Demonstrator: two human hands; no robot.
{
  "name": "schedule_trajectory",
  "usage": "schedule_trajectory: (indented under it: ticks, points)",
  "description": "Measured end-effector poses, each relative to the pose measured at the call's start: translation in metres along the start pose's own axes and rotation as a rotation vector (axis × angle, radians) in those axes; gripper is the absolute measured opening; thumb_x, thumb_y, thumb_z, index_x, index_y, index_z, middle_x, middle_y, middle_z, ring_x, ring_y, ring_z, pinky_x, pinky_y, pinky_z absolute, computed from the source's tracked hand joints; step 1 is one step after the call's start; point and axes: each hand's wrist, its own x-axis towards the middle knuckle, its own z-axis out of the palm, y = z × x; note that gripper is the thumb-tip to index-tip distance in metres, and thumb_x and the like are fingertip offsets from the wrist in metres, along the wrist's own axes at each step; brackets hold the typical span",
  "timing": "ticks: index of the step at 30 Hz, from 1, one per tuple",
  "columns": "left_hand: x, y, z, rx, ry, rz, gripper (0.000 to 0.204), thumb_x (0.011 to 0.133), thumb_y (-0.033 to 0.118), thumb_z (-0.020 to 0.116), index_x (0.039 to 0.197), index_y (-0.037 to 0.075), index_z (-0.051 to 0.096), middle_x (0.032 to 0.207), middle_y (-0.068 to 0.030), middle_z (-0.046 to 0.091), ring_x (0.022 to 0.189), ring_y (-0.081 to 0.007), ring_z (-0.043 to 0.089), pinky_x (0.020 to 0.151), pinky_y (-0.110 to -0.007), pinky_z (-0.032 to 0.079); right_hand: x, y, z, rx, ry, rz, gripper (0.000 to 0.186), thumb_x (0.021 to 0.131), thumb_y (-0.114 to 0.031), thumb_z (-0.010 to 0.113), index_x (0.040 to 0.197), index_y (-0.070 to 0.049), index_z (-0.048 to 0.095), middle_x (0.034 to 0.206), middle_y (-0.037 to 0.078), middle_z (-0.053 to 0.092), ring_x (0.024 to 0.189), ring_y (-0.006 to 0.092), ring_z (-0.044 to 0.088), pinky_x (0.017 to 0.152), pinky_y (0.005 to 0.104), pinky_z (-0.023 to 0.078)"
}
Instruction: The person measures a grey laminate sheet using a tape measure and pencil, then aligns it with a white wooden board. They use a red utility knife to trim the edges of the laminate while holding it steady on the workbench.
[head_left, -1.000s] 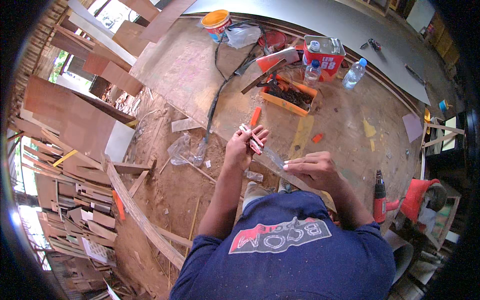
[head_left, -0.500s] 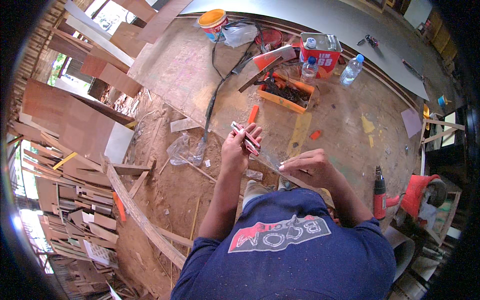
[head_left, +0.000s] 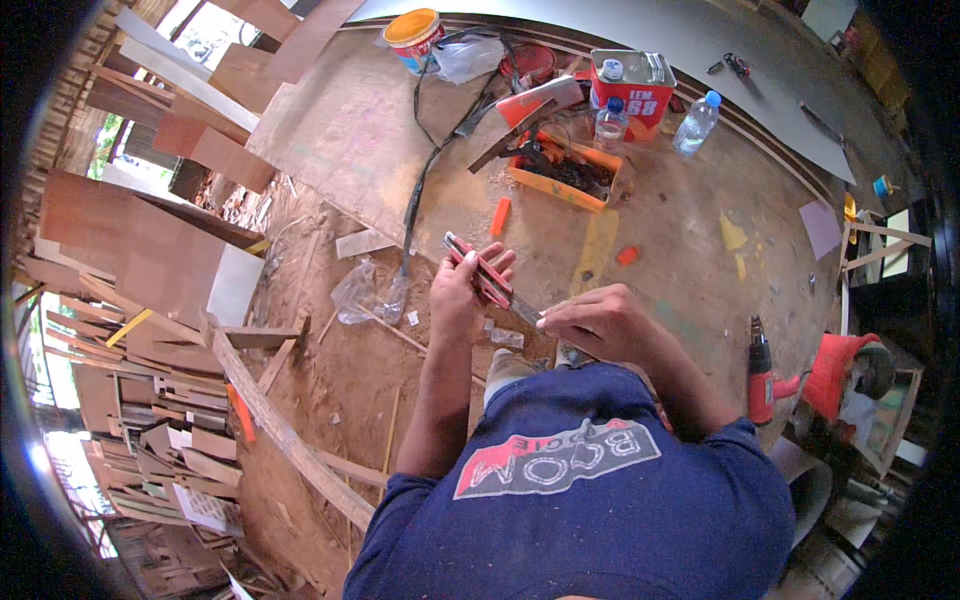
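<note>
My left hand [head_left: 462, 300] is wrapped around the red handle of a utility knife [head_left: 484, 277], held slanting above the table's near edge. A grey segmented blade [head_left: 525, 312] extends from the handle's lower end toward my right hand [head_left: 595, 318]. The fingers of that hand are pressed together at the blade's far end, in a pinch. Part of the blade's tip is hidden behind the fingertips. On the worktable [head_left: 665, 225] beyond my hands lie an orange strip [head_left: 501, 216] and a small orange piece [head_left: 627, 256].
An orange tray [head_left: 560, 185] of dark odds and ends sits ahead, near a red can [head_left: 635, 95] and water bottles [head_left: 697, 122]. A black cable [head_left: 425, 185] crosses the table. At right stands a red heat gun [head_left: 761, 380]. Boards [head_left: 150, 245] and a wooden pole [head_left: 280, 430] are at left.
Both hands have shifted slightly left, and the right one is a little higher. The knife has moved with them, and its blade shows more sharply between the hands.
</note>
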Motion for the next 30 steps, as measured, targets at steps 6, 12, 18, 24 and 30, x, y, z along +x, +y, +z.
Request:
schedule_trajectory:
  ticks: [6,12,18,24,30]
  points:
    - [-0.02,0.001,0.018,0.016,-0.092,-0.027,0.042,0.104,0.01,0.05,0.14,-0.001,0.034,0.138,-0.0299,0.057,0.125,-0.0441,0.063,0.092,-0.052,0.061,0.004,0.007,0.011,-0.011,0.078,0.068,0.011,0.088,-0.011,0.079,0.099,-0.007,0.079,0.097,0.012,0.078,0.087,0.027,0.078,0.073,0.0357,0.062]
    - [-0.026,0.002,0.013,0.073,-0.13,-0.038,0.06,0.097,0.003,0.057,0.149,0.0,0.027,0.144,-0.0305,0.052,0.13,-0.0448,0.059,0.093,-0.052,0.063,-0.002,0.009,0.012,0.087,0.159,0.327,0.027,0.089,-0.013,0.08,0.114,-0.006,0.074,0.092,0.007,0.074,0.08,0.0178,0.071,0.071,0.029,0.055]
    - [-0.024,0.002,0.002,0.04,-0.099,0.005,0.065,0.091,-0.002,0.061,0.148,0.0,0.03,0.147,-0.0296,0.05,0.132,-0.0447,0.058,0.098,-0.052,0.061,-0.026,0.042,0.011,0.211,0.039,0.494,0.04,0.094,-0.006,0.068,0.134,-0.003,0.059,0.115,0.012,0.069,0.095,0.0165,0.068,0.083,0.0308,0.055]
    - [-0.043,0.016,0.028,0.131,-0.1,0.215,0.065,0.095,-0.005,0.058,0.151,0.001,0.026,0.144,-0.03,0.053,0.128,-0.0432,0.061,0.095,-0.052,0.062,-0.003,0.001,0.006,0.878,0.126,0.671,0.034,0.099,0.009,0.059,0.132,0.002,0.057,0.12,0.017,0.069,0.11,0.0202,0.07,0.098,0.0326,0.056]
    - [-0.044,0.022,0.034,0.221,-0.203,0.293,0.061,0.097,-0.004,0.059,0.15,0.003,0.03,0.142,-0.0293,0.056,0.126,-0.0416,0.063,0.097,-0.05,0.061,-0.003,0.015,0.011,0.915,-0.032,0.636,0.03,0.098,0.002,0.068,0.126,0.007,0.06,0.118,0.015,0.073,0.106,0.0205,0.072,0.094,0.0329,0.059]
